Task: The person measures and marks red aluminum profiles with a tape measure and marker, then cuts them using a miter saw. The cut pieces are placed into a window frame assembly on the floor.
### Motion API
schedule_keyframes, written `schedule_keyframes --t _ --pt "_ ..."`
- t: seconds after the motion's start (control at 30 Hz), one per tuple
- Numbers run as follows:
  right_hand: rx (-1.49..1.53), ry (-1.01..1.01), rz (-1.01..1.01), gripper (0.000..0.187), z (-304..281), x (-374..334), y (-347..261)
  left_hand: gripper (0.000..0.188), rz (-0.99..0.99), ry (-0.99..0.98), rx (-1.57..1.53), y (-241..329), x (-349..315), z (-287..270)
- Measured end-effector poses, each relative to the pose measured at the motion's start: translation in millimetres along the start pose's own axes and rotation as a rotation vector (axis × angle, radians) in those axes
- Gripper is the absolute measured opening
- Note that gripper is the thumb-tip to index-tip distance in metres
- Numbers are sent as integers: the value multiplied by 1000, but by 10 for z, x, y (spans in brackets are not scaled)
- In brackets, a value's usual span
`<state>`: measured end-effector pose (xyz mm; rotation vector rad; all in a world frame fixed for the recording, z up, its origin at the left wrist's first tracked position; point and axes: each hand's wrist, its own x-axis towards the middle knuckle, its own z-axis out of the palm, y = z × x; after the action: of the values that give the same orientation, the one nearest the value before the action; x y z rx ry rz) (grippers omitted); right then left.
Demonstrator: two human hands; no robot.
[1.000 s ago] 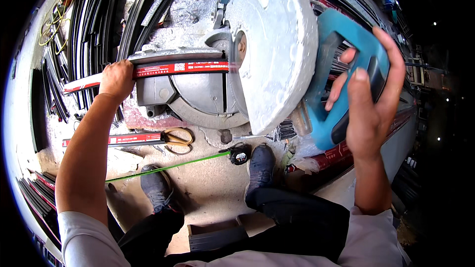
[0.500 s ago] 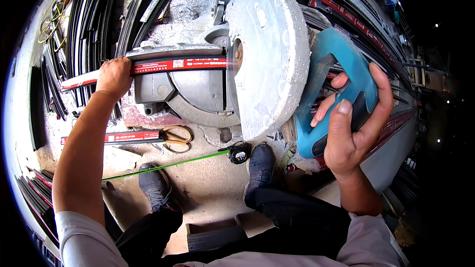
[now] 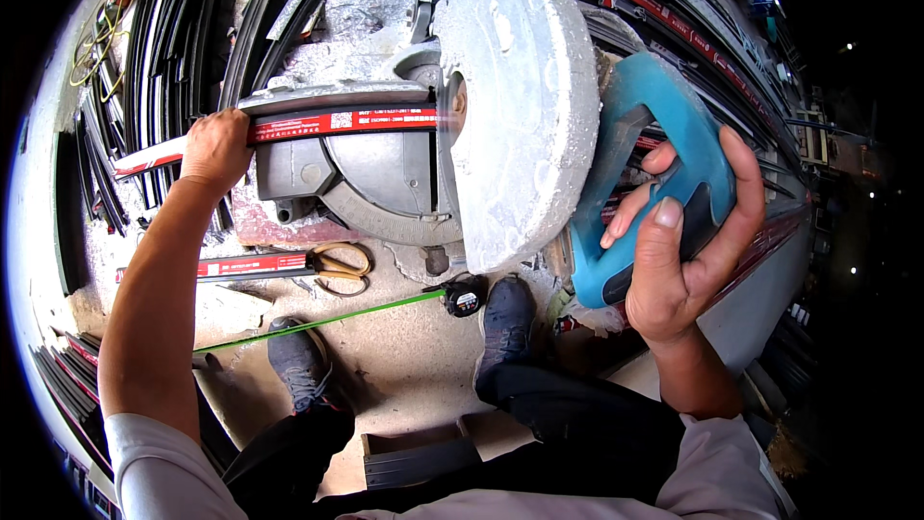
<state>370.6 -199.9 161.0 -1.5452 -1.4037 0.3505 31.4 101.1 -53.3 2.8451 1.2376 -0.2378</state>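
Across the grey base (image 3: 380,173) of a miter saw lies a long profile strip with red film (image 3: 318,125). My left hand (image 3: 218,146) is closed over this strip, pressing it near the saw's fence. The strip's right end runs under the dusty white blade guard (image 3: 520,106), which hides part of the blade. On the right, my right hand (image 3: 679,241) is wrapped round the saw's teal handle (image 3: 592,255), with some fingers through its opening.
Below the saw lie scissors (image 3: 342,268), another red-filmed strip (image 3: 255,266) and a tape measure (image 3: 465,297) with its green tape drawn out leftward. Bundles of dark profiles (image 3: 178,48) fill the upper left; more strips (image 3: 712,58) lie at right. My shoes (image 3: 300,366) stand close by.
The view has shifted very slightly, moving the saw a little left in the picture. Both hands keep their hold, and the strip stays under the guard.
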Motion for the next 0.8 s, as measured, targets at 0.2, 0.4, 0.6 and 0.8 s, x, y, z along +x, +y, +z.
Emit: schedule_keyframes --t 0.2,0.4,0.6,0.8 --pt "-4 4 1 63 4 2 4 13 -11 2 4 -8 5 3" --pt "-6 1 -2 63 -4 2 -1 9 -10 31 -17 37 -4 -47" --pt "-10 4 -18 63 -1 -8 13 8 -1 41 -16 25 -11 -44" --pt "1 4 -4 63 16 -19 5 8 5 58 -12 0 -13 2"
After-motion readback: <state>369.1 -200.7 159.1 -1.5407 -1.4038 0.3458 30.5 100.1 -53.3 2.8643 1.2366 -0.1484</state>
